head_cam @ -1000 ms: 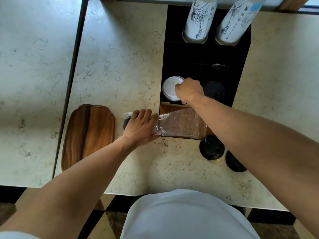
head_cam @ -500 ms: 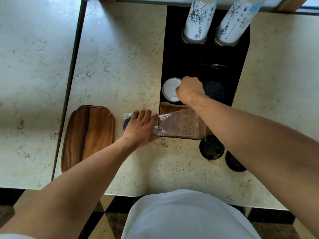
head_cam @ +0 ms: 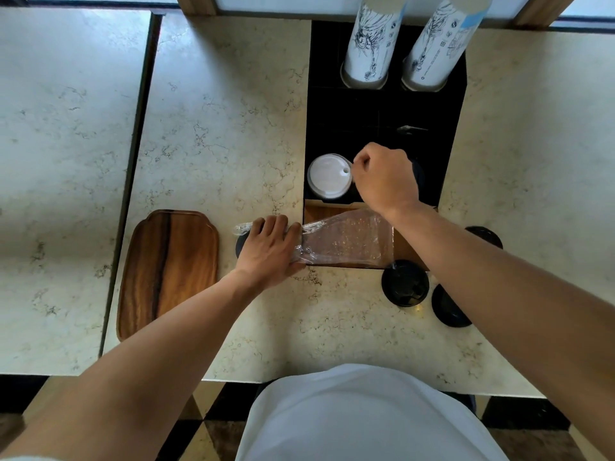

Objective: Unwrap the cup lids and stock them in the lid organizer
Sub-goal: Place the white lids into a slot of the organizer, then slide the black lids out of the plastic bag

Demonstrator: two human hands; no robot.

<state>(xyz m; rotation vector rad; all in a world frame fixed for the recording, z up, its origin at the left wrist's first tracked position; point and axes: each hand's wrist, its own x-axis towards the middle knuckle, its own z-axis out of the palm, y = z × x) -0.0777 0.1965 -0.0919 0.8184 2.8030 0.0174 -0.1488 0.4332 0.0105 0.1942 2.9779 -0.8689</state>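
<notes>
The black lid organizer [head_cam: 376, 128] stands on the marble counter, with a stack of white lids [head_cam: 327, 176] in its front left slot. My right hand [head_cam: 386, 176] hovers over the front slots as a closed fist, its fingertips at the white lid's right edge; what is under it is hidden. My left hand [head_cam: 269, 247] presses down on the gathered end of a clear plastic wrap [head_cam: 346, 244], which lies across the organizer's brown front compartment [head_cam: 319, 211]. A black lid [head_cam: 240, 244] peeks out from under that hand.
Three loose black lids [head_cam: 404, 282] [head_cam: 449, 307] [head_cam: 484, 236] lie on the counter at the right. A wooden tray [head_cam: 169, 267] sits to the left. Two tall sleeves of printed cups [head_cam: 372, 44] [head_cam: 439, 44] stand in the organizer's back slots. A dark seam [head_cam: 133, 161] splits the counter.
My right hand has shifted right, off the white lid, so the whole lid shows. The left hand and the wrap have stayed put.
</notes>
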